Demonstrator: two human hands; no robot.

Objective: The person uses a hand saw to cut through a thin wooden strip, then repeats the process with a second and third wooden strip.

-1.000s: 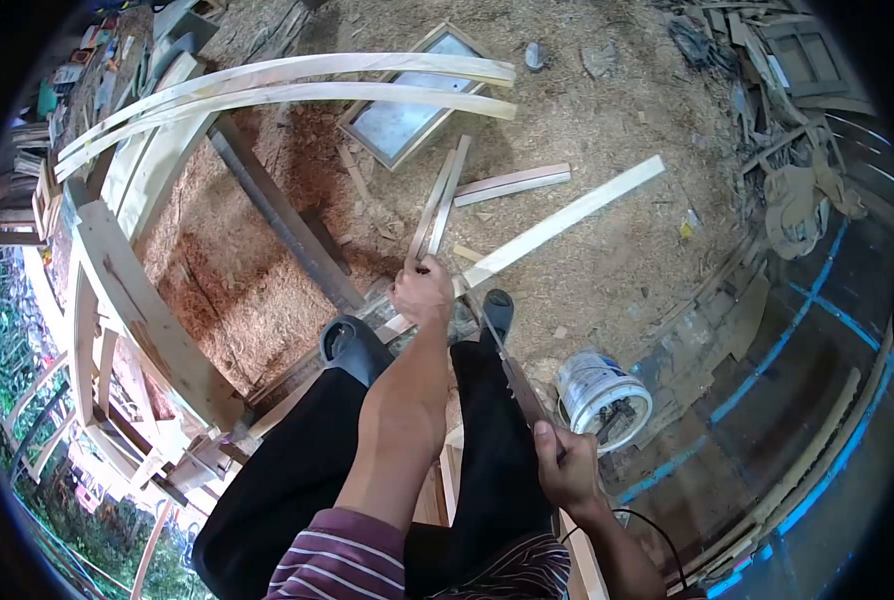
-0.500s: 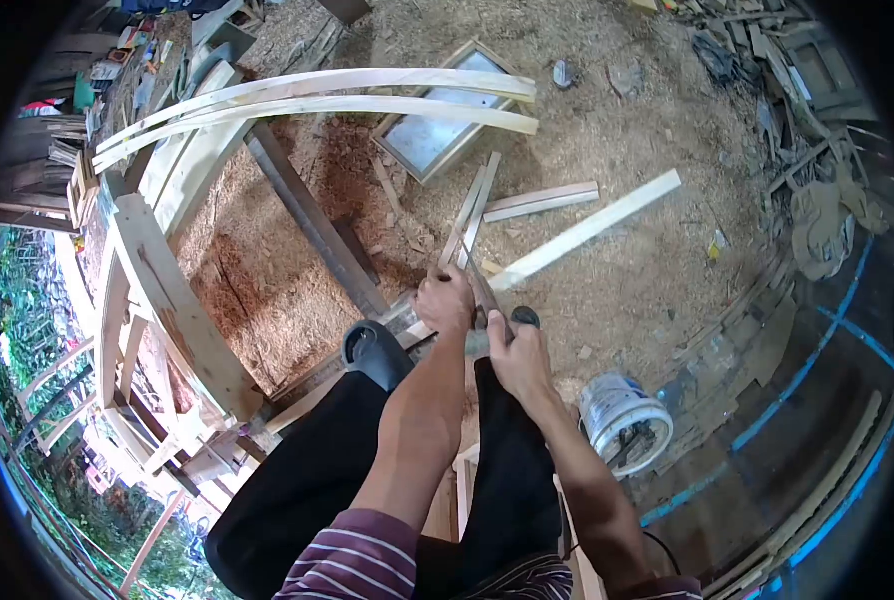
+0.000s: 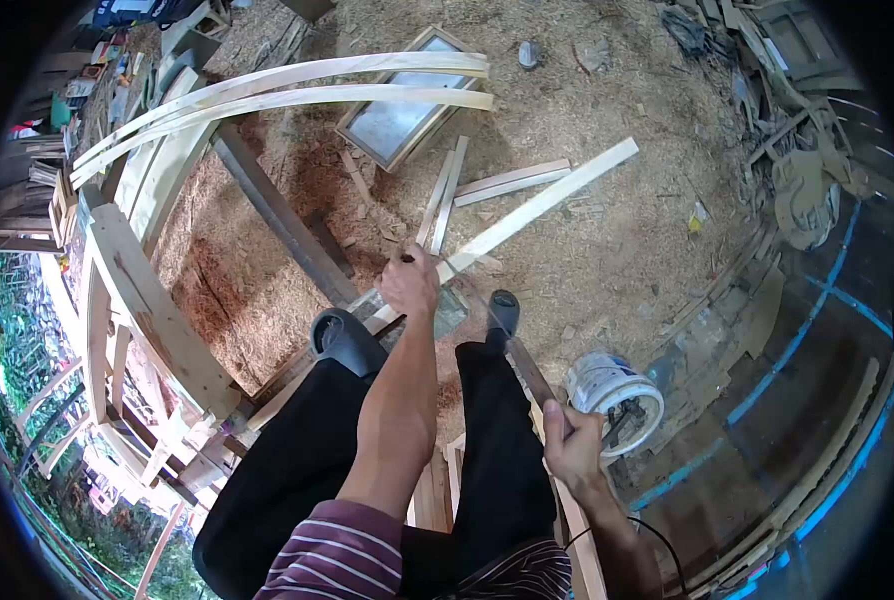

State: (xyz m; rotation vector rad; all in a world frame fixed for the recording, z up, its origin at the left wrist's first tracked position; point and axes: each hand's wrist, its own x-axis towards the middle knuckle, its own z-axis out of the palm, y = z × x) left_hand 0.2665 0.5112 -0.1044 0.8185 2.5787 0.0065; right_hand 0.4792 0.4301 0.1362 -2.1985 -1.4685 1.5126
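Observation:
My left hand (image 3: pixel 409 282) is closed over a long pale wooden strip (image 3: pixel 547 212), which runs out from under it toward the upper right. In my right hand (image 3: pixel 574 445), low beside my right leg, is the near end of a handsaw (image 3: pixel 530 372), seen almost edge-on. Its thin blade slants up and left toward the strip, close to my left hand. Just beyond my left hand lie two short thin strips (image 3: pixel 445 195) and another pair of strips (image 3: pixel 512 182).
A white bucket (image 3: pixel 657 412) with things inside stands to my right. Curved pale boards (image 3: pixel 287 95) reach over a framed pane (image 3: pixel 392 125). A dark beam (image 3: pixel 282 215) and a large wooden frame (image 3: pixel 157 310) are at left. Wood shavings cover the floor (image 3: pixel 607 270).
My right hand has drawn the saw back, down and to the right, away from my left hand. My left hand stays on the strip; the whole view has shifted slightly.

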